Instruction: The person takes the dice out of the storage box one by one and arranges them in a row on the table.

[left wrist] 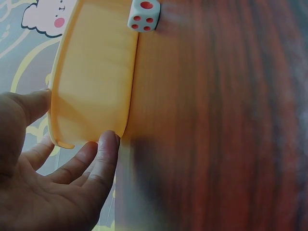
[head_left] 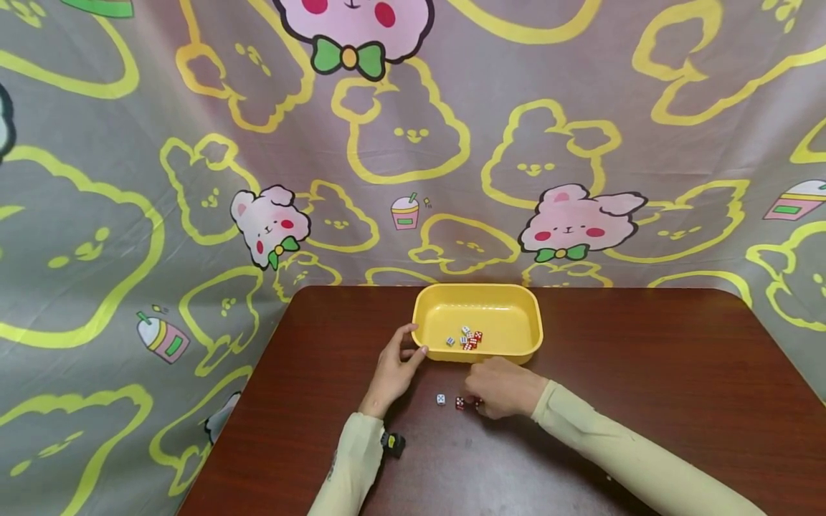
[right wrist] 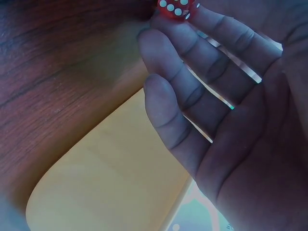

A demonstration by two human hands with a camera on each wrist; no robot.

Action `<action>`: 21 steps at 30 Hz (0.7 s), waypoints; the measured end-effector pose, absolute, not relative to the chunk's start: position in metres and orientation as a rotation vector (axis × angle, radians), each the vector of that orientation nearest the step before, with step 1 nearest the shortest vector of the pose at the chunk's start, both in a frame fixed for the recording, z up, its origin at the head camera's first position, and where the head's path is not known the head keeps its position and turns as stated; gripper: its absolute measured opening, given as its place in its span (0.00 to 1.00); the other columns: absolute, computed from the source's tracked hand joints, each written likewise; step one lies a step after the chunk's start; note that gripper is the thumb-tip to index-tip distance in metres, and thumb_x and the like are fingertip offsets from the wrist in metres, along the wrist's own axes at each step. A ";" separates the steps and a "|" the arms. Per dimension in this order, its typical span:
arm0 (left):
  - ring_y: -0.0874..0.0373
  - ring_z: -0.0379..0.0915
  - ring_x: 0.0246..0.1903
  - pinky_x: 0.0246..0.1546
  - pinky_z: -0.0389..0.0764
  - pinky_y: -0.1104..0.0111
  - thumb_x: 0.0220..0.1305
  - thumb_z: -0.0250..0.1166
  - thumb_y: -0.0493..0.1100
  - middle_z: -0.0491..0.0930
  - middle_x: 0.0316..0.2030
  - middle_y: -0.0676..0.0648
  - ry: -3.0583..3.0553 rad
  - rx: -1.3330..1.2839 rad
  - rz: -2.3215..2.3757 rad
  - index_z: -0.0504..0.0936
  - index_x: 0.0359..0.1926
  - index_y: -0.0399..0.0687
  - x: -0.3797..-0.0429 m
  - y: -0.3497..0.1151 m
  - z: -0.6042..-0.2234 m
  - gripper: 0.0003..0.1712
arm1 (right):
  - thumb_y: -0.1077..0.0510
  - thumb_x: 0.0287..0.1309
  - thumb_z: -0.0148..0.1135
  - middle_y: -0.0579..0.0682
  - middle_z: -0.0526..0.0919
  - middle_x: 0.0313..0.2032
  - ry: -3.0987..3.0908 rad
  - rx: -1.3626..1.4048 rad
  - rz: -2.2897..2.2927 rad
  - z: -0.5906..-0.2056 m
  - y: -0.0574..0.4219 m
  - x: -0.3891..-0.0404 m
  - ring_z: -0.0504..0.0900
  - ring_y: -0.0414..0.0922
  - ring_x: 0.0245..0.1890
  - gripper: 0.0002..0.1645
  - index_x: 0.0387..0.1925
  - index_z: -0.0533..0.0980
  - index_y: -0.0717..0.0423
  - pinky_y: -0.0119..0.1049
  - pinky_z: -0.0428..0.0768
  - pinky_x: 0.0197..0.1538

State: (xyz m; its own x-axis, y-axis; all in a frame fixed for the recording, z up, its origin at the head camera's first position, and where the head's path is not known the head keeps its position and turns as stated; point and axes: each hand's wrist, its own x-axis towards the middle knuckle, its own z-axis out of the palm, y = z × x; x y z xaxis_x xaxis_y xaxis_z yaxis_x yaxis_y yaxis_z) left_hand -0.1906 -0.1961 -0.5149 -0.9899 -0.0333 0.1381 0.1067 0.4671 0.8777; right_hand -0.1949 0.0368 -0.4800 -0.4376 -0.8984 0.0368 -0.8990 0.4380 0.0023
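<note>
A yellow tray [head_left: 533, 344] stands at the table's back edge with several white and red dice [head_left: 472, 338] inside. My left hand [head_left: 393, 369] holds its near left corner, thumb on the front side and fingers round the end, as the left wrist view [left wrist: 62, 187] also shows. In front of the tray, my right hand [head_left: 506, 387] pinches a red die [right wrist: 175, 8] at its fingertips, low over the table; the thumb is hidden in the right wrist view. Left of this hand, a white die [head_left: 441, 399] and another red die [head_left: 459, 403] lie on the table.
The dark brown wooden table [head_left: 645, 373] extends to both sides of the tray. A grey cartoon-print curtain [head_left: 452, 129] hangs behind it and along the left. Beside the left sleeve is a small black object [head_left: 393, 444], apparently at the wrist.
</note>
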 end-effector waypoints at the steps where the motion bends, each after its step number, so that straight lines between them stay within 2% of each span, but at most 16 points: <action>1: 0.46 0.81 0.45 0.45 0.81 0.60 0.66 0.64 0.43 0.78 0.52 0.39 -2.571 -0.067 -1.555 0.68 0.65 0.50 -0.191 -0.196 -0.515 0.28 | 0.59 0.37 0.69 0.38 0.73 0.14 -2.632 1.649 0.024 -0.480 0.037 -0.195 0.64 0.38 0.14 0.14 0.13 0.71 0.42 0.35 0.65 0.18; 15: 0.47 0.81 0.45 0.43 0.81 0.61 0.66 0.64 0.46 0.78 0.52 0.39 -2.572 -0.078 -1.558 0.68 0.64 0.52 -0.190 -0.197 -0.514 0.27 | 0.57 0.36 0.70 0.38 0.74 0.15 -2.642 1.644 0.016 -0.475 0.038 -0.197 0.65 0.37 0.16 0.17 0.11 0.69 0.40 0.34 0.68 0.19; 21: 0.46 0.81 0.45 0.45 0.81 0.60 0.66 0.63 0.45 0.78 0.52 0.39 -2.570 -0.076 -1.561 0.68 0.65 0.51 -0.190 -0.196 -0.513 0.27 | 0.55 0.35 0.73 0.39 0.76 0.17 -2.637 1.632 0.014 -0.470 0.039 -0.197 0.66 0.37 0.16 0.16 0.13 0.71 0.39 0.35 0.70 0.21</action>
